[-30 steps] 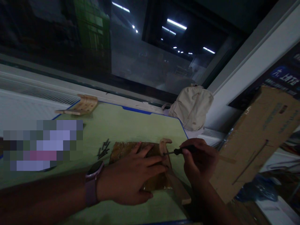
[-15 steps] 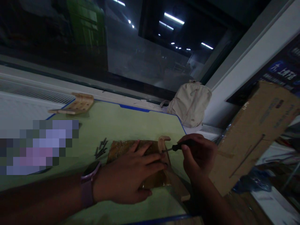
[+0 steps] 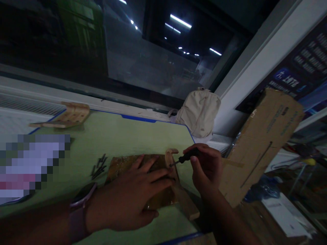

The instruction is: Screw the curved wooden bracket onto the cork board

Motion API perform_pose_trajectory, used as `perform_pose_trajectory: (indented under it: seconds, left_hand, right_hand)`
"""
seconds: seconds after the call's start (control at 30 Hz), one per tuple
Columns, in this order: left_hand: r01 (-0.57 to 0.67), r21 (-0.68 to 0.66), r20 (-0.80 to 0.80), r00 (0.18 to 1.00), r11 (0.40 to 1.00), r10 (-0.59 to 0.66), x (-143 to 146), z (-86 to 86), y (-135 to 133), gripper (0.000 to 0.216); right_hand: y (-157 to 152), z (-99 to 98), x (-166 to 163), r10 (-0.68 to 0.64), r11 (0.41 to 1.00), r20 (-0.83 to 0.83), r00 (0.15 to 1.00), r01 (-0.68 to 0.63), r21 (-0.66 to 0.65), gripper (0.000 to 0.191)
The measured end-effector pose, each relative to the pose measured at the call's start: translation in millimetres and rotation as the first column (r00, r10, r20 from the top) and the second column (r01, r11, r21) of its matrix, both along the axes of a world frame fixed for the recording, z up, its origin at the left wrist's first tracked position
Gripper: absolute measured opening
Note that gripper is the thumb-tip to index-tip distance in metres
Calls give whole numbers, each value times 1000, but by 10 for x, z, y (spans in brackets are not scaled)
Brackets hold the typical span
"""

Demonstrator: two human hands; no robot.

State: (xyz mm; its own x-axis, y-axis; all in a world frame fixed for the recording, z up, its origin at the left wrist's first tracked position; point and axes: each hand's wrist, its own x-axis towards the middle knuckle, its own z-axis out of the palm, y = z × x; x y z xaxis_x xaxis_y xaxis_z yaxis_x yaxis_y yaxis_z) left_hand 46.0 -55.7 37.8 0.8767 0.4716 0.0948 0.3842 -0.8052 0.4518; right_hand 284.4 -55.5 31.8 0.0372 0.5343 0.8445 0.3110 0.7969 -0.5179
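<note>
My left hand (image 3: pixel 138 190) lies flat with fingers spread on a brown, tape-covered flat piece (image 3: pixel 114 166), its fingertips reaching a curved wooden piece (image 3: pixel 187 202) along the right side. In my right hand (image 3: pixel 208 168) is a screwdriver (image 3: pixel 187 156) with a black handle, fingers wrapped round it. The shaft slants down to the left, and its tip is at the wooden piece near its hooked upper end. Whether a screw sits under the tip I cannot tell. Several dark screws (image 3: pixel 99 167) lie loose left of the brown piece.
A wooden piece with holes (image 3: pixel 73 115) rests at the far left corner of the pale green table (image 3: pixel 107 132). On the left lies a pixelated flat object (image 3: pixel 38 163). A beige backpack (image 3: pixel 200 110) leans by the window; a large cardboard box (image 3: pixel 265 136) stands at right.
The whole view has shifted, so the scene sits further left. My left hand stays pressed down, and the screwdriver remains at the same spot on the wooden piece.
</note>
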Motion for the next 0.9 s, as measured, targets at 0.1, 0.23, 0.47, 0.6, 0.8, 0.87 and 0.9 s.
perform_pose_trajectory:
  seconds: [0.1, 0.23, 0.47, 0.6, 0.8, 0.87, 0.9]
  left_hand:
    - [-2, 4, 2, 1000, 1000, 2, 2, -7, 4, 78]
    - [-4, 5, -23, 1000, 1000, 4, -5, -28, -1, 81]
    - [-8, -2, -33, 999, 1000, 8, -11, -26, -5, 81]
    - [-4, -2, -31, 1000, 1000, 4, -6, -7, -5, 79]
    - [1, 19, -41, 999, 1000, -1, -7, 16, -9, 78]
    - [-3, 16, -37, 999, 1000, 3, -4, 13, -2, 76]
    - [-6, 14, -34, 999, 1000, 6, -3, 7, 3, 76]
  right_hand:
    - [30, -4, 25, -52, 997, 36, 998, 50, 53, 28]
    - [35, -44, 38, -96, 995, 53, 994, 93, 43, 22]
    - [8, -20, -12, 14, 1000, 15, 1000, -14, -24, 22]
    - [34, 16, 14, 39, 999, 11, 999, -39, 32, 33]
    - [42, -25, 42, 35, 997, 88, 995, -42, 68, 28]
    - [24, -36, 22, 55, 998, 68, 996, -57, 24, 29]
    - [15, -37, 8, 65, 998, 56, 996, -65, 2, 30]
